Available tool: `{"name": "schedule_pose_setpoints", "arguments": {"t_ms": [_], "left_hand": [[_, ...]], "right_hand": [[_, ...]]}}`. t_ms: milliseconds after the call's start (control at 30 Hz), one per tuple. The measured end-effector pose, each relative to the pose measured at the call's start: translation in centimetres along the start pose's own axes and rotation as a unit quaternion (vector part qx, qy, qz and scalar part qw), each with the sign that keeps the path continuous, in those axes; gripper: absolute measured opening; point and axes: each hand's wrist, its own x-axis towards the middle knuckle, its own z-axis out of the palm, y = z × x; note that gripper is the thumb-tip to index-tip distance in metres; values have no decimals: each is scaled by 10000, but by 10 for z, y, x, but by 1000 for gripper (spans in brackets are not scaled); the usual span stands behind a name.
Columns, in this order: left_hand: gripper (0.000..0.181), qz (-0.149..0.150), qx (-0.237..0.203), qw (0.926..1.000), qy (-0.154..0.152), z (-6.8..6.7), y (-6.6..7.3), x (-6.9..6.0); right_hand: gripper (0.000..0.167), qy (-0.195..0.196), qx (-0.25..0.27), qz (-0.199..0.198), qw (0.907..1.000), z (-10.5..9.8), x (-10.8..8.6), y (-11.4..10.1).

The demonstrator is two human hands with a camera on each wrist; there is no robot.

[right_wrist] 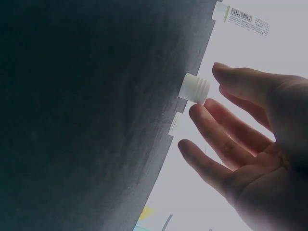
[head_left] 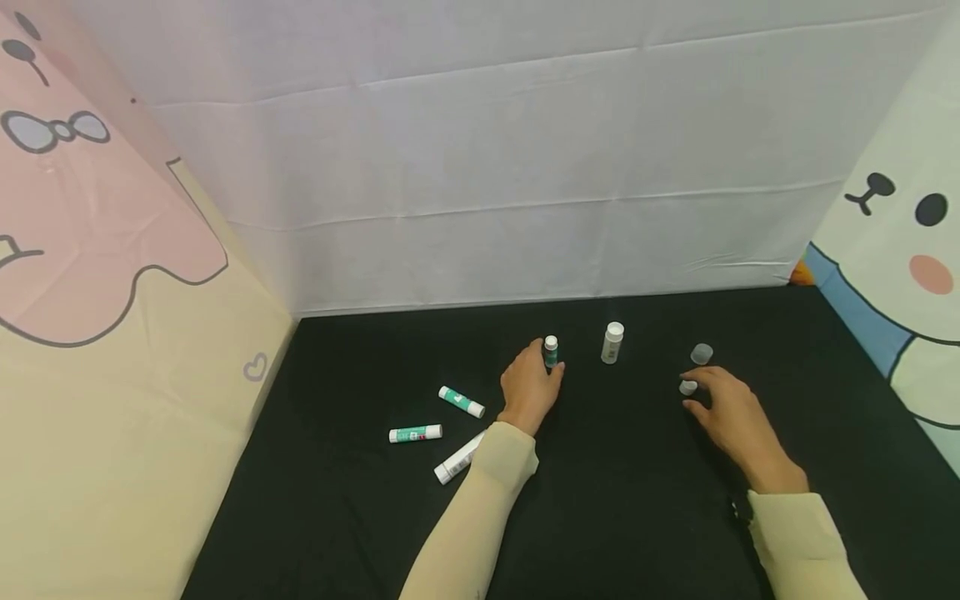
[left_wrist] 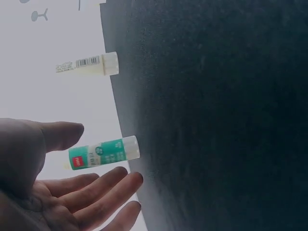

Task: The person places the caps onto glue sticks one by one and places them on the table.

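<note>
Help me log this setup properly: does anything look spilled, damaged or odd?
No spill or damage shows. Slightly odd: the white cap and translucent cap near the right hand sit apart from any tube. Three lying tubes point different ways, unlike the two upright tubes.

Has three glue sticks (head_left: 461, 402) lying left on the table (head_left: 615, 500), two upright sticks (head_left: 612, 343) behind to their right, two caps (head_left: 701, 354) rightmost.
</note>
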Motion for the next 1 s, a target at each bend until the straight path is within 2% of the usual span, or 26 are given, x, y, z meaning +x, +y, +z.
{"name": "schedule_pose_setpoints", "arguments": {"t_ms": [200, 367, 667, 867, 1000], "left_hand": [[44, -224, -84, 9996, -143, 5, -1, 5], [34, -260, -83, 9995, -140, 8, -2, 8], [23, -138, -163, 9997, 88, 14, -5, 12], [25, -57, -161, 9999, 24, 12, -4, 9], [28, 43, -190, 9998, -31, 10, -4, 5]], "right_hand": [[35, -79, 29, 73, 9999, 0, 0, -1], [33, -147, 76, 127, 9998, 0, 0, -3], [20, -184, 45, 133, 9997, 0, 0, -3], [17, -253, 33, 189, 9995, 0, 1, -1], [20, -116, 78, 132, 9998, 1, -1, -5]]}}
